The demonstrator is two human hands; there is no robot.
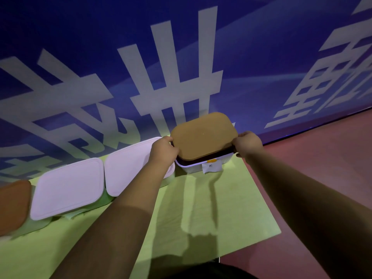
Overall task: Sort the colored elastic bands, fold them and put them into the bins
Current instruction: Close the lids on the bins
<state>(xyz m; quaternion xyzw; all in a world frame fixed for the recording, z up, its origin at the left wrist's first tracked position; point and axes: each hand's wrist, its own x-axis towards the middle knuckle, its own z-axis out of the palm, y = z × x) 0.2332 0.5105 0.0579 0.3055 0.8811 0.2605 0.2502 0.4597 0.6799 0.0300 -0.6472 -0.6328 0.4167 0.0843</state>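
Note:
A white bin (203, 165) with a paper label and an orange dot on its front stands at the far right of a row of bins. A brown lid (203, 135) sits tilted over it, its near edge on the rim. My left hand (163, 152) grips the lid's left edge and my right hand (248, 143) grips its right edge. No elastic bands are visible; the bin's inside is hidden by the lid.
Two bins with pale pink lids (69, 187) (130, 166) and one with a brown lid (12, 206) stand in a row to the left on a yellow-green mat (201, 218). A blue printed wall (181, 57) rises directly behind. Red floor (322, 158) lies to the right.

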